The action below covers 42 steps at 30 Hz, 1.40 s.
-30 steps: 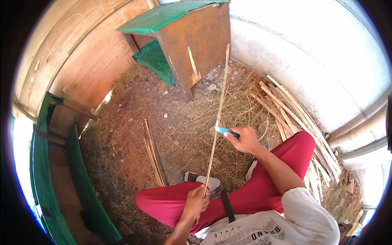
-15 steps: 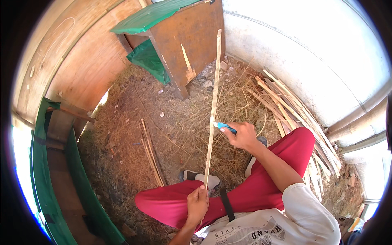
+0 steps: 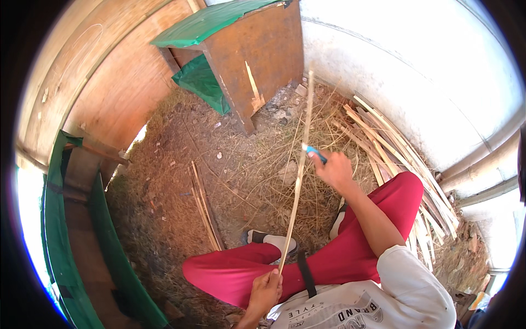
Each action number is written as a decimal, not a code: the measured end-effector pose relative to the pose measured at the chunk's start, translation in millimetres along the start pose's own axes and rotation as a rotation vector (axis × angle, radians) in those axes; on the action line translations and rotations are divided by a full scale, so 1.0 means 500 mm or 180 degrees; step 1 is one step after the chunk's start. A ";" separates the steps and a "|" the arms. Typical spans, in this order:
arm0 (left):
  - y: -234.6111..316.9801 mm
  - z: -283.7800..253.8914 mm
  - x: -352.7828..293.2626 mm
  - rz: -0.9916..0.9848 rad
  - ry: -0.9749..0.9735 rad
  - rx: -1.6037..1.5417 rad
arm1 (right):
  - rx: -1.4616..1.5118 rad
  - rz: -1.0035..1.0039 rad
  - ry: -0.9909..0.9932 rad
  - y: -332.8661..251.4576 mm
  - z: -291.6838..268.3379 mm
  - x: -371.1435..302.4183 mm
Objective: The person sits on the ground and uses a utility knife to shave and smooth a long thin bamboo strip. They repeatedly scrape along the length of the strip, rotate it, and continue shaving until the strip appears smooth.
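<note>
A long, thin wooden strip (image 3: 298, 183), perhaps split bamboo, rises from my lap and leans slightly to the right. My left hand (image 3: 267, 288) is closed round its near end. My right hand (image 3: 333, 169) grips a blue-handled utility knife (image 3: 316, 153). The knife's tip lies at the strip's edge, a little above its middle; the blade itself is too small to make out. The far end of the strip is smeared by motion.
Many cut strips (image 3: 392, 145) lie piled to my right along the white wall (image 3: 416, 71). Several more strips (image 3: 204, 205) rest on the straw-littered ground to the left. A brown wooden cabinet (image 3: 257, 57) with a green cover stands ahead; green-lined shelving (image 3: 98, 219) is at left.
My right hand and the knife have moved up and away along the strip. The strip's far end has swung right and dropped, and the strip has turned in my left hand.
</note>
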State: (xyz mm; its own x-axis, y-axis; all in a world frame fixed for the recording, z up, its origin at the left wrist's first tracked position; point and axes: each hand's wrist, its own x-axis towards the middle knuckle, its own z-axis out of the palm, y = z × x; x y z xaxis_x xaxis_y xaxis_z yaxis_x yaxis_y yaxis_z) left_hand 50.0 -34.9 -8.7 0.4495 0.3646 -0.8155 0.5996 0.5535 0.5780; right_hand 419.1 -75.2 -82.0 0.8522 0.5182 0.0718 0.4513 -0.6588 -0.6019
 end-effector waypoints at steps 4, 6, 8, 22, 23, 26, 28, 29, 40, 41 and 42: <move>-0.030 -0.054 -0.033 0.0137 -0.0029 0.0212 | -0.0010 0.0364 0.0357 0.071 -0.017 0.059; -0.054 -0.079 -0.028 0.0706 0.0227 0.0747 | -0.0024 0.0444 0.0484 0.057 -0.037 0.068; -0.064 -0.080 -0.015 0.1153 0.0460 0.1008 | 0.0452 0.0253 0.0508 0.045 -0.017 0.050; 0.008 0.006 0.066 0.0994 0.0443 0.0207 | 0.0902 -0.1011 -0.0311 -0.040 0.005 -0.083; 0.009 0.006 0.065 0.0969 0.0369 0.0175 | 0.0827 -0.1090 -0.0204 -0.036 0.006 -0.080; 0.016 0.001 0.058 0.0802 0.0183 0.0075 | 0.0611 -0.1281 0.0068 -0.029 0.013 -0.076; 0.026 -0.003 0.045 0.0569 0.0106 0.0009 | 0.0479 -0.1347 0.0187 -0.029 0.017 -0.078; 0.028 -0.002 0.039 0.0581 0.0138 0.0031 | 0.0471 -0.1348 0.0203 -0.030 0.019 -0.079; 0.009 -0.007 -0.018 -0.0124 -0.0004 -0.0092 | -0.0088 0.0337 0.0095 0.037 0.029 0.000; -0.012 -0.024 -0.028 0.0024 0.0094 0.0013 | -0.0137 0.0369 0.0054 0.055 0.004 0.031; -0.038 -0.048 -0.046 0.0154 0.0195 0.0132 | -0.0181 0.0419 0.0002 0.060 -0.017 0.045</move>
State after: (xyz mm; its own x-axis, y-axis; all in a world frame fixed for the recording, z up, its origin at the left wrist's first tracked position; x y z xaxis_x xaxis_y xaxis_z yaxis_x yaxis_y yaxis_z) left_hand 12.4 -35.8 -1.5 0.4380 0.4360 -0.7862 0.6056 0.5032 0.6165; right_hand 454.3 -87.8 -91.5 0.9053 0.4248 -0.0044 0.3497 -0.7510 -0.5601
